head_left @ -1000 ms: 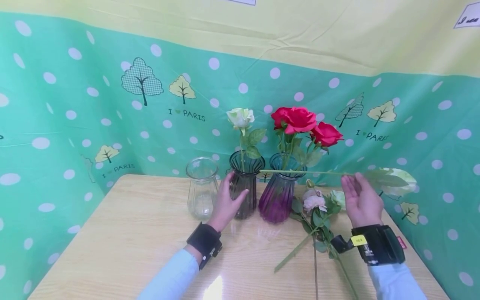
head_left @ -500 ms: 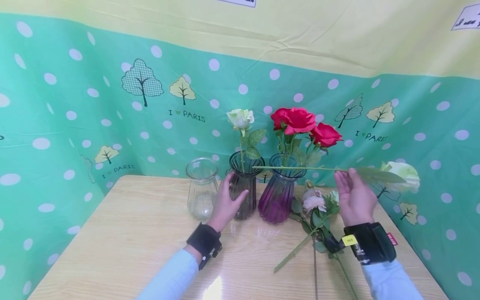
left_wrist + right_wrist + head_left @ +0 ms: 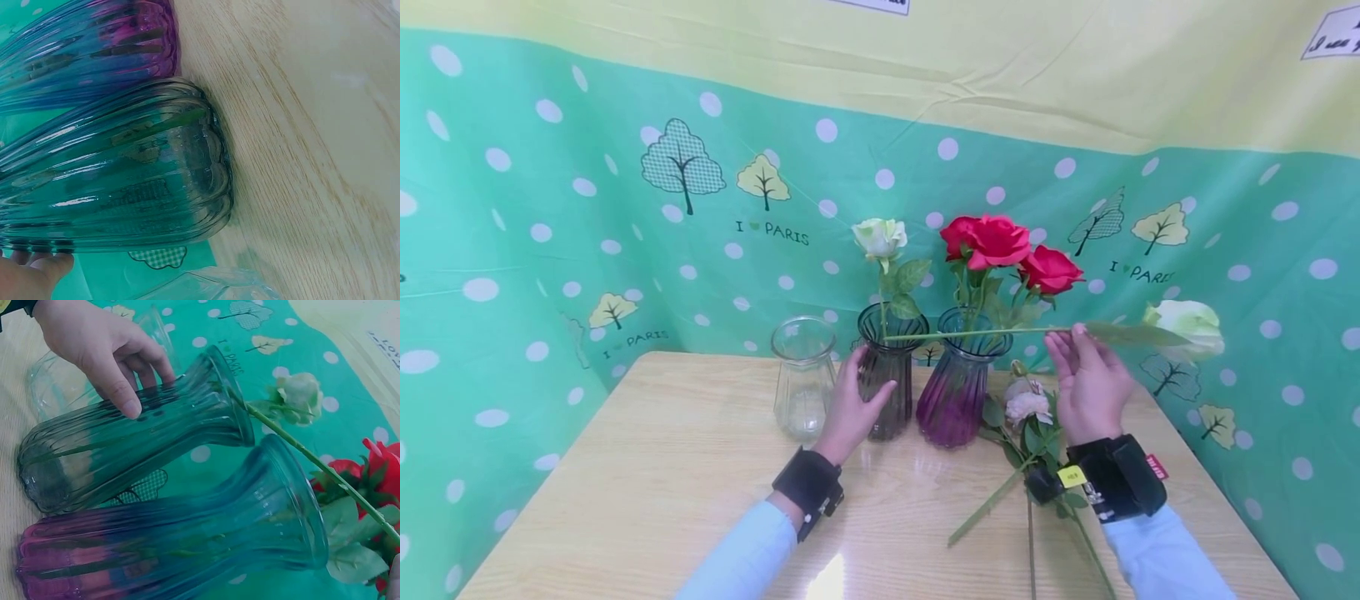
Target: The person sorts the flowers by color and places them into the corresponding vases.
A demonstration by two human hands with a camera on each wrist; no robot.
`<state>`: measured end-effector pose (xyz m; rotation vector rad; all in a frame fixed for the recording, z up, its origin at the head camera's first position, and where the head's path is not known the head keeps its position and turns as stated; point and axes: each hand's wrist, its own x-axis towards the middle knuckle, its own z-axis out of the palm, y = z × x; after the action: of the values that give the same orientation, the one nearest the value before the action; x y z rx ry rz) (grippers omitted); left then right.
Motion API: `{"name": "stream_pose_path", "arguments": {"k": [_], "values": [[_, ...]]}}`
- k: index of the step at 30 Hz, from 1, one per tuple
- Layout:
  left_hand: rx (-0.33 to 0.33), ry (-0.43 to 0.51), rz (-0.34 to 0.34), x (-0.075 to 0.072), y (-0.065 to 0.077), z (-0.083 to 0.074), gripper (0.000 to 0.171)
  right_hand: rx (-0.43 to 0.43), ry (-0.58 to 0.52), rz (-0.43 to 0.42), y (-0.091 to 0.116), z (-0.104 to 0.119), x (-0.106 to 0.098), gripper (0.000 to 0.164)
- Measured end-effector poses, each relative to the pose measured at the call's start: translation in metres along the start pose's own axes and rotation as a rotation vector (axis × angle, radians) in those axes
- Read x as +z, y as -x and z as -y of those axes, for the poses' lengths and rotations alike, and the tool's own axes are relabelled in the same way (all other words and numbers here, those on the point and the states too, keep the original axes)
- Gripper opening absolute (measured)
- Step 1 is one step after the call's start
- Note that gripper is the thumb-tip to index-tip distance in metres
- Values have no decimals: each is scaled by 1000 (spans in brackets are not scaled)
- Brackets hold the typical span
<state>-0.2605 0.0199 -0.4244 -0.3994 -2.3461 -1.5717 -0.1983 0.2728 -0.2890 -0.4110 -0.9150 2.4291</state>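
My left hand (image 3: 852, 410) grips the side of a dark grey ribbed glass vase (image 3: 893, 392); its thumb and fingers show against the glass in the right wrist view. One white rose (image 3: 880, 239) stands in that vase. My right hand (image 3: 1092, 385) pinches the stem of a second white rose (image 3: 1189, 327), held nearly level with its bloom to the right. The stem end overlaps the dark vase's rim in the head view. In the right wrist view the green stem (image 3: 319, 464) slants up to the vase mouth, while my right hand is mostly out of frame.
A blue-purple vase (image 3: 953, 408) with several red roses (image 3: 1000, 242) stands just right of the dark one. To the left is a clear glass vase (image 3: 805, 400). Loose flowers, including a pale pink one (image 3: 1028, 402), lie on the wooden table (image 3: 647, 483) near my right wrist.
My right hand has moved left and slightly up, bringing the rose's stem end from the dark vase's right rim across its mouth. The left hand has stayed on the vase.
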Motion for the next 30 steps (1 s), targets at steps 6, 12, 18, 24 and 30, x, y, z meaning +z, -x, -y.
{"name": "stream_pose_path", "arguments": {"k": [6, 12, 18, 24, 30], "values": [[4, -2, 1, 0, 1, 1, 74, -67, 42, 33, 5, -10, 8, 23], [4, 0, -3, 0, 1, 1, 73, -135, 99, 71, 5, -14, 15, 20], [7, 5, 0, 0, 1, 0, 74, -253, 132, 105, 2, -16, 22, 20], [0, 10, 4, 0, 1, 0, 75, -331, 215, 143, 4, -22, 27, 19], [21, 5, -2, 0, 1, 0, 74, -402, 244, 191, 6, -26, 35, 18]]}}
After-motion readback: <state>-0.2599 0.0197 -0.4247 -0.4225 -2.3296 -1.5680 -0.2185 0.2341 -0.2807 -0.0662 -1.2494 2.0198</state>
